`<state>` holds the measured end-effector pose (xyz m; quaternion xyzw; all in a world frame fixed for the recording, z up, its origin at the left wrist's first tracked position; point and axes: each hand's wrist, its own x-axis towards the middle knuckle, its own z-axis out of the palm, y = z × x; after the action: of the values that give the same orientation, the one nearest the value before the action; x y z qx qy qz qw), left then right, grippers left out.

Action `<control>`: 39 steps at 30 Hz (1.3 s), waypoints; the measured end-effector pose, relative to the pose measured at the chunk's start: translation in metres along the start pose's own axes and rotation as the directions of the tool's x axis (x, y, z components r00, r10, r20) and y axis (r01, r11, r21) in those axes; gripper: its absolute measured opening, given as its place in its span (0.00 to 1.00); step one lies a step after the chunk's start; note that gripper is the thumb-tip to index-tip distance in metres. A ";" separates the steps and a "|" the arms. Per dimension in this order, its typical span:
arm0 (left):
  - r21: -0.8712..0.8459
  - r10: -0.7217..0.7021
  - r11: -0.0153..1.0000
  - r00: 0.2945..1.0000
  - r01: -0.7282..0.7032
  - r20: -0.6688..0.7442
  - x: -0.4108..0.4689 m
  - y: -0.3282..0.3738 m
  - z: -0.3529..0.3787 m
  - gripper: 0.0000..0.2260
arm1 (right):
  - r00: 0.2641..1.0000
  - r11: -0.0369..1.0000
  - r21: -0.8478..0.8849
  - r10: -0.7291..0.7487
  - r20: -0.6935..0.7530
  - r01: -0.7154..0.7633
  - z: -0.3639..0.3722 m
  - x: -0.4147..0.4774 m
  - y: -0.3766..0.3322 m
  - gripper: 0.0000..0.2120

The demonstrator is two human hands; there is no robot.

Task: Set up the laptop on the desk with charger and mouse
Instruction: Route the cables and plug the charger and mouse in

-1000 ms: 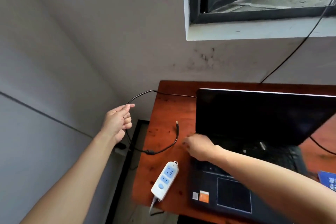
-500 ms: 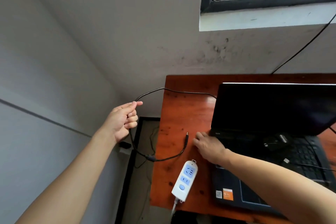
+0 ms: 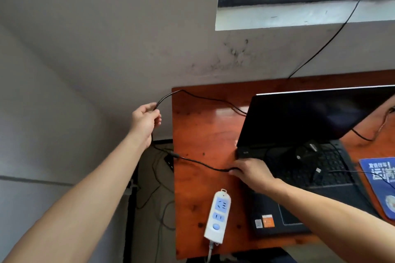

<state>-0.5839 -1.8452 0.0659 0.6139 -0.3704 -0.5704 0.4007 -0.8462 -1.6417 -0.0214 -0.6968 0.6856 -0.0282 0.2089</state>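
An open black laptop [image 3: 316, 126] stands on the reddish wooden desk [image 3: 203, 126], its screen dark. A thin black charger cable [image 3: 201, 161] loops off the desk's left edge. My left hand [image 3: 145, 120] holds the loop in the air beside the desk. My right hand [image 3: 250, 172] grips the cable's plug end on the desk, right by the laptop's left side. A black mouse [image 3: 305, 155] with its cord lies on the laptop's keyboard.
A white and blue power strip [image 3: 218, 216] lies near the desk's front edge, left of the laptop. A blue mouse pad [image 3: 378, 177] sits at the right. Cables hang to the floor left of the desk. Above is a window with another black cable [image 3: 333, 34].
My right hand has taken hold of the plug end and drawn it toward the laptop's left side, pulling the cable straighter. My left hand has lifted the loop a little.
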 end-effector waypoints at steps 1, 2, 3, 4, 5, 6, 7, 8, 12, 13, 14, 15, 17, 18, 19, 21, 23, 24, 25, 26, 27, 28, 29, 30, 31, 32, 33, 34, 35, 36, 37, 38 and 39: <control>0.076 0.022 0.997 1.000 -0.023 0.019 0.005 -0.005 0.008 0.13 | 0.997 0.998 0.031 0.061 -0.054 -0.059 -0.003 -0.008 0.006 0.12; 0.150 0.027 0.988 0.997 -0.037 0.065 0.008 -0.011 0.024 0.16 | 0.989 0.991 0.053 0.129 -0.078 -0.125 -0.008 -0.018 0.018 0.12; 0.219 0.032 0.974 0.994 -0.054 0.103 0.009 -0.015 0.030 0.19 | 0.982 0.982 0.088 0.175 -0.076 -0.169 -0.010 -0.024 0.023 0.12; 0.287 0.033 0.955 0.990 -0.072 0.138 0.010 -0.021 0.038 0.23 | 0.974 0.971 0.123 0.215 -0.072 -0.206 -0.011 -0.030 0.029 0.12; 0.362 0.039 0.928 0.988 -0.092 0.150 0.010 -0.027 0.044 0.28 | 0.966 0.958 0.163 0.250 -0.063 -0.237 -0.012 -0.034 0.031 0.12; 0.453 0.054 0.885 0.989 -0.111 0.138 0.010 -0.033 0.052 0.31 | 0.955 0.939 0.205 0.292 -0.055 -0.275 -0.012 -0.037 0.036 0.12; 0.552 0.087 0.823 0.991 -0.129 0.102 0.007 -0.038 0.057 0.33 | 0.945 0.922 0.239 0.325 -0.046 -0.305 -0.012 -0.038 0.039 0.12; 0.646 0.153 0.747 0.986 -0.157 0.062 0.002 -0.042 0.059 0.33 | 0.938 0.910 0.258 0.344 -0.038 -0.324 -0.012 -0.036 0.038 0.13; 0.801 0.384 0.477 0.905 -0.362 0.181 -0.022 -0.066 0.055 0.23 | 0.939 0.901 0.266 0.342 0.044 -0.341 -0.005 -0.020 0.038 0.14; 0.798 0.343 0.434 0.895 -0.419 0.284 -0.028 -0.074 0.054 0.19 | 0.938 0.893 0.289 0.339 0.069 -0.344 -0.003 -0.015 0.037 0.14; 0.790 0.267 0.397 0.882 -0.468 0.389 -0.036 -0.083 0.053 0.16 | 0.938 0.878 0.332 0.334 0.093 -0.346 -0.001 -0.010 0.036 0.13; 0.781 0.177 0.357 0.858 -0.513 0.482 -0.045 -0.092 0.053 0.16 | 0.938 0.854 0.390 0.326 0.115 -0.344 0.001 -0.005 0.034 0.12; 0.744 0.035 0.290 0.784 -0.601 0.620 -0.064 -0.111 0.056 0.18 | 0.945 0.799 0.506 0.291 0.146 -0.324 0.003 0.001 0.029 0.09; 0.724 -0.011 0.268 0.749 -0.636 0.662 -0.071 -0.120 0.060 0.19 | 0.952 0.781 0.545 0.263 0.159 -0.307 0.004 0.004 0.026 0.08; 0.707 -0.041 0.247 0.722 -0.662 0.691 -0.077 -0.129 0.066 0.19 | 0.957 0.772 0.566 0.233 0.172 -0.289 0.004 0.006 0.025 0.08; 0.685 -0.061 0.201 0.689 -0.700 0.722 -0.081 -0.140 0.076 0.15 | 0.966 0.790 0.559 0.173 0.191 -0.252 0.005 0.009 0.024 0.08; 0.693 -0.053 0.166 0.696 -0.701 0.716 -0.081 -0.144 0.082 0.11 | 0.974 0.860 0.468 0.137 0.178 -0.206 0.002 0.007 0.028 0.10; 0.701 -0.044 0.141 0.703 -0.699 0.710 -0.079 -0.145 0.082 0.11 | 0.982 0.907 0.381 0.135 0.134 -0.177 0.000 0.005 0.032 0.12; 0.708 -0.029 0.105 0.710 -0.698 0.704 -0.078 -0.147 0.081 0.11 | 0.990 0.950 0.278 0.130 0.054 -0.140 -0.002 0.003 0.038 0.13; 0.714 -0.015 0.057 0.714 -0.698 0.700 -0.077 -0.149 0.079 0.12 | 0.993 0.980 0.172 0.110 -0.042 -0.101 -0.004 0.001 0.044 0.14; 0.716 0.004 0.007 0.716 -0.699 0.699 -0.077 -0.150 0.078 0.13 | 0.990 0.995 0.078 0.074 -0.117 -0.065 -0.004 -0.001 0.050 0.15; 0.711 0.029 -0.046 0.710 -0.702 0.703 -0.078 -0.150 0.078 0.14 | 0.986 0.999 -0.003 0.036 -0.162 -0.037 -0.004 -0.004 0.054 0.16; 0.699 0.058 -0.107 0.697 -0.707 0.714 -0.078 -0.147 0.079 0.16 | 0.984 0.998 -0.067 0.005 -0.178 -0.017 -0.003 -0.005 0.057 0.18; 0.696 0.081 -0.156 0.694 -0.701 0.716 -0.081 -0.145 0.082 0.18 | 0.986 0.993 -0.115 -0.019 -0.168 -0.001 0.001 -0.007 0.059 0.20; 0.694 0.104 -0.196 0.689 -0.693 0.718 -0.082 -0.140 0.085 0.20 | 0.988 0.990 -0.140 -0.021 -0.155 -0.001 0.006 -0.009 0.059 0.23; 0.684 0.120 -0.224 0.677 -0.694 0.726 -0.084 -0.139 0.089 0.21 | 0.990 0.989 -0.148 -0.012 -0.142 -0.009 0.012 -0.012 0.059 0.26; 0.668 0.117 -0.240 0.662 -0.704 0.740 -0.084 -0.137 0.094 0.21 | 0.991 0.988 -0.151 0.000 -0.133 -0.021 0.018 -0.015 0.059 0.28; 0.650 0.099 -0.239 0.648 -0.721 0.755 -0.084 -0.138 0.098 0.20 | 0.992 0.987 -0.158 0.005 -0.125 -0.025 0.026 -0.018 0.060 0.30; 0.644 0.068 -0.225 0.647 -0.731 0.759 -0.084 -0.140 0.102 0.18 | 0.993 0.986 -0.165 0.007 -0.119 -0.027 0.033 -0.020 0.060 0.32; 0.649 0.045 -0.193 0.655 -0.736 0.755 -0.083 -0.142 0.106 0.17 | 0.993 0.984 -0.174 0.009 -0.119 -0.030 0.038 -0.022 0.060 0.33; 0.664 0.023 -0.148 0.669 -0.733 0.743 -0.082 -0.143 0.109 0.15 | 0.993 0.984 -0.177 0.015 -0.120 -0.036 0.042 -0.023 0.059 0.33; 0.684 -0.002 -0.092 0.687 -0.723 0.726 -0.082 -0.144 0.112 0.14 | 0.992 0.983 -0.177 0.019 -0.125 -0.041 0.046 -0.023 0.060 0.33; 0.704 -0.030 -0.033 0.705 -0.709 0.709 -0.080 -0.145 0.115 0.14 | 0.991 0.984 -0.173 0.021 -0.129 -0.043 0.048 -0.023 0.060 0.33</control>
<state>-0.7047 -1.7213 -0.0376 0.4025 -0.8915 -0.1798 -0.1047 -0.8884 -1.6058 -0.0796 -0.6981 0.7084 -0.0083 0.1032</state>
